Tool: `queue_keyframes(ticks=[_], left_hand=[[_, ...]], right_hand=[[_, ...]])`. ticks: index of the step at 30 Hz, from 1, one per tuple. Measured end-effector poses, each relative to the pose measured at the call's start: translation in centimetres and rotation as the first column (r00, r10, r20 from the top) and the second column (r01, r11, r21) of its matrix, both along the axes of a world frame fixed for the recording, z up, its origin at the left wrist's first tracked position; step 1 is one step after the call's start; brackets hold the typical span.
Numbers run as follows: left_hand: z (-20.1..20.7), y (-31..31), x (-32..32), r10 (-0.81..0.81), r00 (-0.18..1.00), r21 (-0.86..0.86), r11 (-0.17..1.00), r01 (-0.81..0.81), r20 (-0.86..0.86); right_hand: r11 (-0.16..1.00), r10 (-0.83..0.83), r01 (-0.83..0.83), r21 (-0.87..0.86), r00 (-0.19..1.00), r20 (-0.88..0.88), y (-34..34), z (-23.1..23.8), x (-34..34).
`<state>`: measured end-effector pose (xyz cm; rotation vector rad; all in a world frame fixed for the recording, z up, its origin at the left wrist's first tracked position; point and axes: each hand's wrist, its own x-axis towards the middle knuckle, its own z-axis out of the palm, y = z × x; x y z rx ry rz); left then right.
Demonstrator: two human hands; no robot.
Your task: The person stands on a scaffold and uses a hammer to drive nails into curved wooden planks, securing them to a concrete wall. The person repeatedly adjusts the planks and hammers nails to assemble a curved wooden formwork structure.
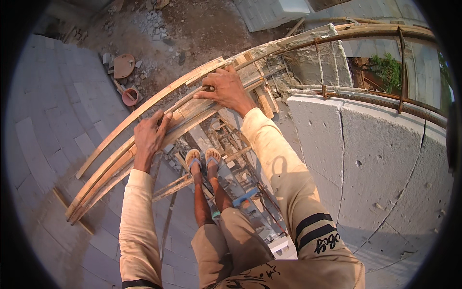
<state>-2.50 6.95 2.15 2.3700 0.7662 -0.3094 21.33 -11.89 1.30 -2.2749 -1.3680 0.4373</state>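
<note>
Long wooden planks (pixel 108 164), nailed together like a narrow trough, run between two block walls and look bowed in the wide view. My left hand (pixel 148 137) grips a plank edge, its fingers curled over the top and its thumb on the inner side. Farther right, my right hand (pixel 227 91) is closed over the same planks, with the thumb laid along the edge. What lies under its fingers is partly hidden. Beside the right hand, short wood pieces (pixel 263 102) stick out below the planks. Thin steel rods (pixel 317 62) reach toward it from the right.
Pale block walls (pixel 53 101) (pixel 365 159) rise on both sides. A rusty rebar cage (pixel 402 72) tops the right one. My sandalled feet (pixel 203 159) stand on poles above a drop. A red bucket (pixel 130 97) and rubble (pixel 155 24) lie on the ground beyond.
</note>
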Motion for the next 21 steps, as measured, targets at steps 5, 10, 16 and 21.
queue_keyframes(ticks=[5, 10, 16, 21], left_hand=[[-0.1, -0.1, 0.0, 0.007, 1.000, 0.014, 1.000, -0.007, 0.019], [-0.7, -0.2, -0.3, -0.019, 0.999, 0.034, 0.999, 0.017, 0.048], [-1.3, -0.9, -0.8, -0.045, 0.994, 0.150, 0.988, 0.029, 0.103], [-1.5, -1.2, -1.6, -0.141, 0.971, 0.291, 0.953, 0.081, 0.191]], right_hand=[[0.996, -0.005, 0.005, -0.092, 1.000, 0.005, 0.3, 0.1, 0.1], [0.997, -0.033, 0.030, -0.068, 0.998, -0.048, 0.5, 0.1, 0.2], [0.979, -0.044, 0.022, -0.202, 0.994, -0.103, 1.0, 1.0, 0.4], [0.996, -0.017, 0.016, -0.092, 1.000, -0.012, 0.7, 1.3, -0.5]])
